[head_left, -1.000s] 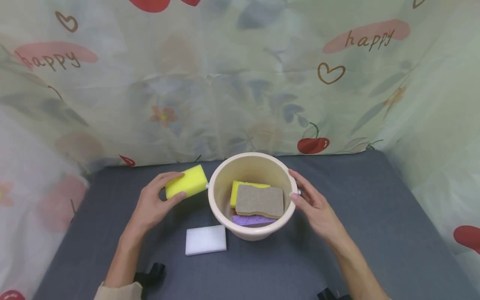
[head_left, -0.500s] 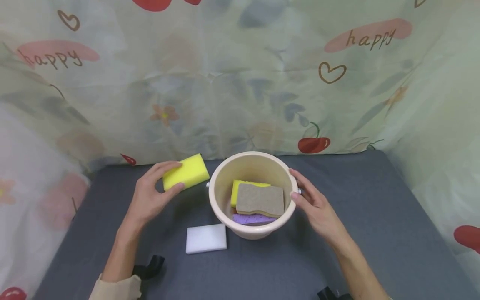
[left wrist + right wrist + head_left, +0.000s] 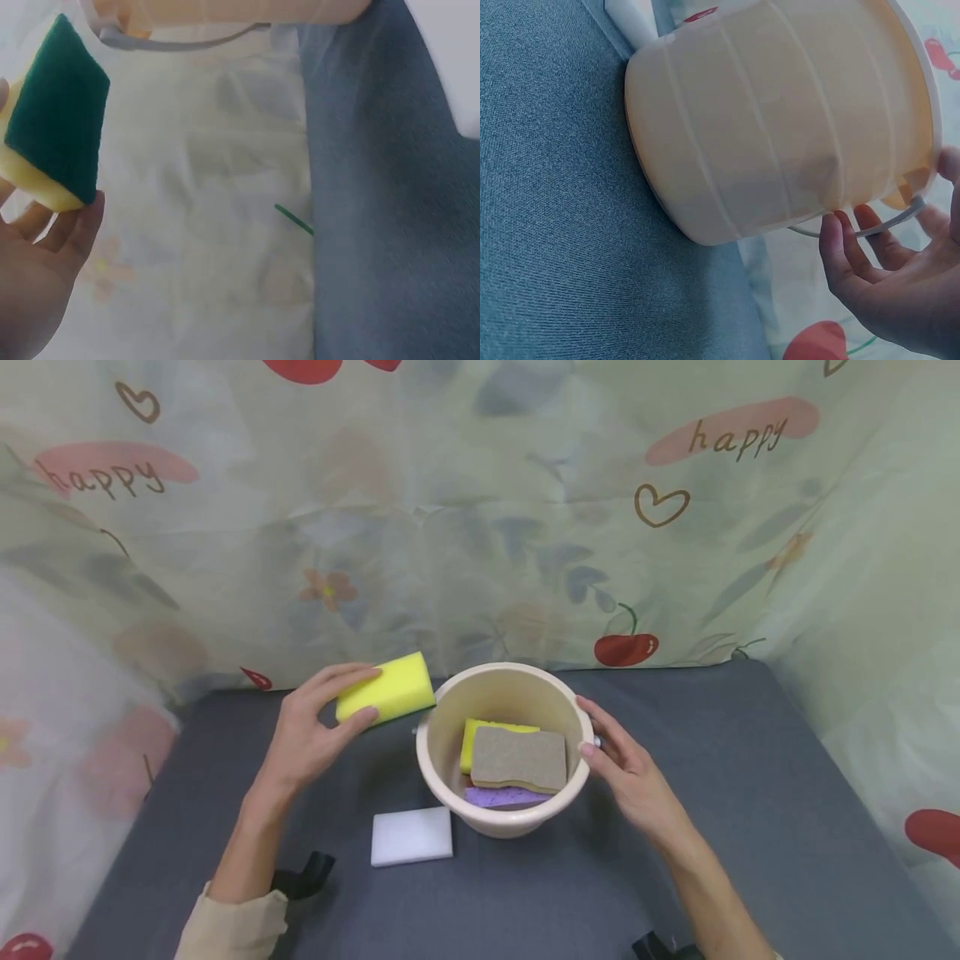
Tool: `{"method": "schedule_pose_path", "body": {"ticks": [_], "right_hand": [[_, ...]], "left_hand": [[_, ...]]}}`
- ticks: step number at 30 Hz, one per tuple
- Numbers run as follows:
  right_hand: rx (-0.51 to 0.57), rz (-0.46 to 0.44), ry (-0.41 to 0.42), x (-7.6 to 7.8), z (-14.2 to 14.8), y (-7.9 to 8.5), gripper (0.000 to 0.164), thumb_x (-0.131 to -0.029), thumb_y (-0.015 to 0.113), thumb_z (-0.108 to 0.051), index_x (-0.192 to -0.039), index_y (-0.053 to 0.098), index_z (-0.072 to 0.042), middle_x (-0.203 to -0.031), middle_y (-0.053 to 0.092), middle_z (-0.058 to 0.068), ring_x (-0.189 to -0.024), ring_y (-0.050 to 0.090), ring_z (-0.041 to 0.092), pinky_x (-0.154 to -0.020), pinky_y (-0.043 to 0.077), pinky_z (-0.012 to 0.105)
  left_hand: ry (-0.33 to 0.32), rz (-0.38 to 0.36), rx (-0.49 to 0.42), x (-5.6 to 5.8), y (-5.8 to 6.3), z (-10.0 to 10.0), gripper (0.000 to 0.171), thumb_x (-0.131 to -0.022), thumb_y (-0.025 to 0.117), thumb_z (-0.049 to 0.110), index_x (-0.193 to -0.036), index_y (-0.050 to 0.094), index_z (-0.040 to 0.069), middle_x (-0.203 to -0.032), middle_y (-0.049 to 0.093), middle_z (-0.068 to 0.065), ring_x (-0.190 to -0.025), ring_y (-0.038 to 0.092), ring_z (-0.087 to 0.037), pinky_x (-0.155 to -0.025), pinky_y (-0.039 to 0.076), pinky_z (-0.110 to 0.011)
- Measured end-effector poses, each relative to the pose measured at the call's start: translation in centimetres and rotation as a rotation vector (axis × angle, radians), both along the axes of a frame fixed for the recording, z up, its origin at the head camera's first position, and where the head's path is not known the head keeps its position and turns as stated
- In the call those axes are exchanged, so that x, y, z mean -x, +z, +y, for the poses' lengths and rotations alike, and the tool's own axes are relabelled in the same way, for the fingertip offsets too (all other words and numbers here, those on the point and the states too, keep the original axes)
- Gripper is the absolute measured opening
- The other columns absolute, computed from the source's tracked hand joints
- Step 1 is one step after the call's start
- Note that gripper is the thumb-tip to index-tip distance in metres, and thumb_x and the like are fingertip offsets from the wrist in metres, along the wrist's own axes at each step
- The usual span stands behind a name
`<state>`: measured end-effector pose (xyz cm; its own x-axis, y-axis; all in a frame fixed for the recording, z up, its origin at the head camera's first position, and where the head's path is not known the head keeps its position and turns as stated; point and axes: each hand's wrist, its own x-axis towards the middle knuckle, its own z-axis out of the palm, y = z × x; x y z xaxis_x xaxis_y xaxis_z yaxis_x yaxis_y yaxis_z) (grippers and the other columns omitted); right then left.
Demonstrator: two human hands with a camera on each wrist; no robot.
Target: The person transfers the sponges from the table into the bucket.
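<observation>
My left hand (image 3: 303, 735) pinches a yellow scouring sponge (image 3: 393, 687) between thumb and fingers, raised at the left of a cream bucket (image 3: 504, 827). One corner of it overlaps the bucket's rim in the head view. The left wrist view shows the sponge's green scouring pad (image 3: 64, 105) on its underside. On the bucket's other side, my right hand (image 3: 641, 785) holds it near the rim, fingers against the outer wall beside the grey handle (image 3: 889, 225). Inside lie a grey-brown sponge (image 3: 519, 760), a yellow sponge (image 3: 468, 745) and a purple sponge (image 3: 501, 797).
A white rectangular sponge (image 3: 411, 837) lies flat on the dark grey cloth-covered table (image 3: 480, 902), just left of the bucket's front. A patterned curtain (image 3: 420, 552) encloses the back and sides of the table.
My left hand has lifted the yellow scouring sponge, then moved it right, to the bucket's rim. The right hand and the bucket have stayed in place.
</observation>
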<state>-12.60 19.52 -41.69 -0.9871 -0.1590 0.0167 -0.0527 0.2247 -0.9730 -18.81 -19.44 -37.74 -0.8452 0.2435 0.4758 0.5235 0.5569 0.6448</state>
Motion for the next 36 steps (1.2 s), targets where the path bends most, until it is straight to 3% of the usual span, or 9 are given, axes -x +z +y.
{"method": "schedule_pose_path", "body": {"ticks": [8,16,22,32,36], "right_hand": [[0.006,-0.005,-0.004,-0.1,0.0,0.1,0.056,-0.102,0.058,-0.022,-0.153,0.037,-0.035,-0.139,0.047,0.011,-0.12,0.053,0.025,-0.092,0.046,0.02],[-0.02,-0.01,-0.008,0.0,0.0,0.1,0.056,-0.102,0.057,-0.024,-0.153,0.036,-0.037,-0.14,0.047,0.009,-0.123,0.051,0.023,-0.094,0.043,0.017],[-0.011,-0.01,-0.007,0.0,0.0,0.0,0.057,-0.102,0.058,-0.025,-0.153,0.036,-0.036,-0.142,0.046,0.009,-0.123,0.051,0.023,-0.093,0.044,0.018],[-0.007,-0.008,-0.01,-0.1,0.1,0.0,0.056,-0.102,0.058,-0.025,-0.153,0.036,-0.036,-0.142,0.046,0.009,-0.123,0.051,0.023,-0.093,0.045,0.018],[-0.024,-0.018,-0.016,0.0,0.0,0.1,0.056,-0.102,0.058,-0.027,-0.153,0.036,-0.038,-0.144,0.045,0.007,-0.125,0.05,0.023,-0.097,0.045,0.025]], "left_hand": [[-0.057,0.004,-0.017,0.4,0.7,1.3,0.047,-0.084,0.081,0.021,-0.129,0.068,0.025,-0.131,0.06,0.006,-0.12,0.055,-0.016,-0.09,0.041,-0.03],[-0.164,-0.008,0.004,0.2,1.7,2.6,0.046,-0.086,0.079,0.021,-0.13,0.067,0.024,-0.134,0.059,0.005,-0.125,0.053,-0.018,-0.096,0.043,-0.044],[-0.222,-0.007,0.021,0.2,2.2,3.9,0.046,-0.085,0.08,0.025,-0.13,0.067,0.025,-0.134,0.058,0.008,-0.127,0.052,-0.015,-0.101,0.042,-0.044],[-0.287,0.006,0.058,0.2,2.9,6.4,0.047,-0.085,0.08,0.03,-0.13,0.066,0.024,-0.134,0.059,0.006,-0.126,0.053,-0.016,-0.099,0.044,-0.043],[-0.321,0.008,0.07,0.2,3.1,7.2,0.047,-0.085,0.08,0.031,-0.13,0.067,0.024,-0.134,0.059,0.006,-0.124,0.054,-0.015,-0.097,0.046,-0.041]]}}
